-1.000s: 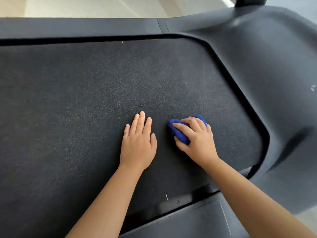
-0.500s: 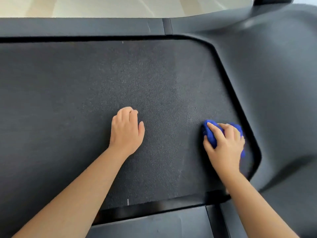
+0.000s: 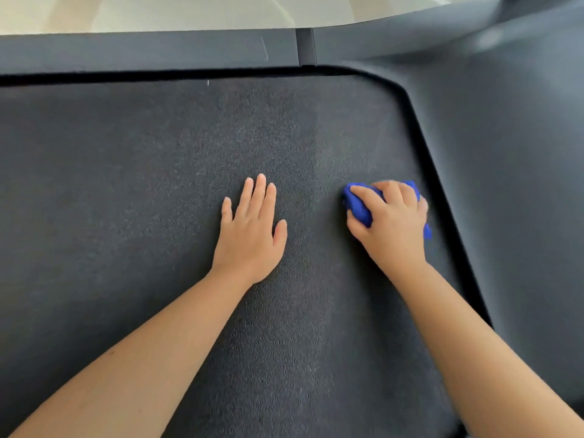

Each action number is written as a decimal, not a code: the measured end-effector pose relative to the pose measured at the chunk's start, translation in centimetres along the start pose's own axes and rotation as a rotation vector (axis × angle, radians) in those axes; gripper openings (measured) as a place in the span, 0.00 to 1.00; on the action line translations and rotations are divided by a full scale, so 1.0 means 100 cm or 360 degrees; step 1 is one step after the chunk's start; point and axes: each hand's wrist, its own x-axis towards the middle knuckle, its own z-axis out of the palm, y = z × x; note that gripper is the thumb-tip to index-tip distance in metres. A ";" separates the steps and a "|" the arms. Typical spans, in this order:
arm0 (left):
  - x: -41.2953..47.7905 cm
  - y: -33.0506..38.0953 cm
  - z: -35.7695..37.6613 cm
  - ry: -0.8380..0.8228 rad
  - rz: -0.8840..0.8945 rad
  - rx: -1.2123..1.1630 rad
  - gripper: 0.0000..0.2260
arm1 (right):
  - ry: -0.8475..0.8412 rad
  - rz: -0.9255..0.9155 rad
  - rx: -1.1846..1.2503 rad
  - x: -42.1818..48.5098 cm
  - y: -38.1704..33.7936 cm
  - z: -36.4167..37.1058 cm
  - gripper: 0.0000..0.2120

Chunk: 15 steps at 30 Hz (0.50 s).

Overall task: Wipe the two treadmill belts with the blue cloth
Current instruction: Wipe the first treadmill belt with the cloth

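Belt (image 3: 126, 184) of the treadmill is filling most of the view, dark & grainy, running off the left edge. Left hand (image 3: 249, 235) is lying flat on it near the middle, fingers straight & close together, gripping nothing. It's prob. acting as a brace, so weight should be going thru the palm w/o dragging on the surface. Just to its right, w/ a gap between, the blue cloth (image 3: 358, 207) is sitting bunched on the belt, poking out at the thumb side & a bit at the far side of the right hand (image 3: 392, 222). That hand is curling over it, fingers & thumb clamping the wad. Cloth is working close to the curved black gap where belt is meeting the side housing (image 3: 505, 153). For doing this pass well: flattening the wad for more contact, pressing evenly, overlapping strokes, & following that edge w/o stuffing cloth into the gap. Second belt isn't showing here.
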 end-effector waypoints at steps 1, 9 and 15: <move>0.000 0.000 0.001 0.0007 -0.0001 -0.0009 0.27 | -0.0018 -0.0018 -0.0003 0.017 -0.006 0.007 0.20; 0.001 -0.001 0.004 0.0115 0.0029 -0.0076 0.28 | -0.0085 -0.0326 0.0200 -0.027 -0.042 0.000 0.16; 0.000 0.000 0.004 0.0147 0.0026 -0.0046 0.27 | -0.0160 -0.0616 0.0266 0.049 -0.017 0.031 0.18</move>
